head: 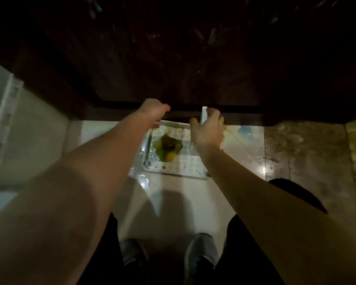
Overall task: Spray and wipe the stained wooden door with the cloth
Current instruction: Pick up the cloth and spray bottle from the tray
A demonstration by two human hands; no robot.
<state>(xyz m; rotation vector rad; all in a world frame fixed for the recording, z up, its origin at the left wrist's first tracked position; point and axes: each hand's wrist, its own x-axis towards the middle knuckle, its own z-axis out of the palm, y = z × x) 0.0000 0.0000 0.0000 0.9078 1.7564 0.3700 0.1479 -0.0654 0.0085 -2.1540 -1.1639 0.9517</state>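
Note:
The dark wooden door [173, 58] fills the upper half of the view, with pale streaks and droplets on it. A crumpled green and yellow cloth [167, 147] lies on a white patterned tray [147, 145] on the floor at the door's foot. My left hand [152, 113] hovers over the tray's far left corner with curled fingers; what it holds, if anything, is hidden. My right hand [208, 130] grips a slim white object [204, 115], likely the spray bottle, above the tray's far right corner, close to the door's bottom edge.
The pale floor tiles [173, 202] are wet around the tray. A clear plastic bin [2, 120] stands at the left. Rough, stained flooring [306, 153] lies to the right. My shoes [199, 254] are near the bottom of the view.

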